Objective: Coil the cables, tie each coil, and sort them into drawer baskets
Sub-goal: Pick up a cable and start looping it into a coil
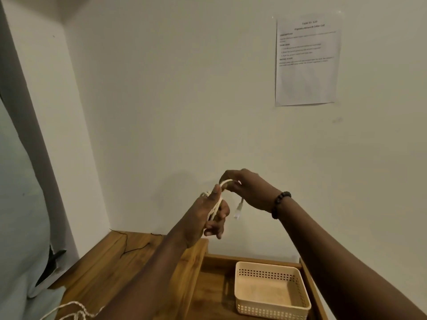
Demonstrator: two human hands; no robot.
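Two hands, left hand [209, 215] and right hand [249, 189], fingers closed on one white cable [225, 182], above one basket [270, 289] in one open drawer [212, 296].

At lower centre the open drawer [215, 294] holds one basket [272, 294], its inside bare and reachable from above. The forearms cross over the bench [111, 271] at lower left; a thin black wire [134, 249] lies there.

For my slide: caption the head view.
Both hands wind a white cable above an empty basket.
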